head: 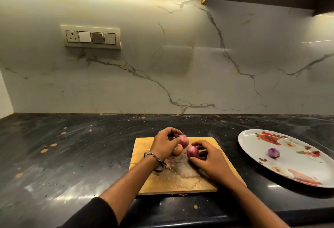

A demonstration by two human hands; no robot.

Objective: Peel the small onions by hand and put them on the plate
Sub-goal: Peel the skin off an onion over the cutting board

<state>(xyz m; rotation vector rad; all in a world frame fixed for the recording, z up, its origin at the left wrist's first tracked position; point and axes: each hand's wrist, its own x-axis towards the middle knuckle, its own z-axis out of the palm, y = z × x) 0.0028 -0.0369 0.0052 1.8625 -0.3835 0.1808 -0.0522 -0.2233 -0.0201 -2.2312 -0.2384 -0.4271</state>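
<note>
My left hand (163,143) grips a pink onion (184,140) over the board (180,177). My right hand (207,157) holds a purple onion (192,152). A peeled onion (273,152) lies on the plate (253,137), right of both.

A cutting board (173,173) lies on the counter (72,155), three onions (192,152) at its far end, peel scraps (169,164) apparently left of centre. The plate (253,137) sits right, holding one onion (273,153).
</note>
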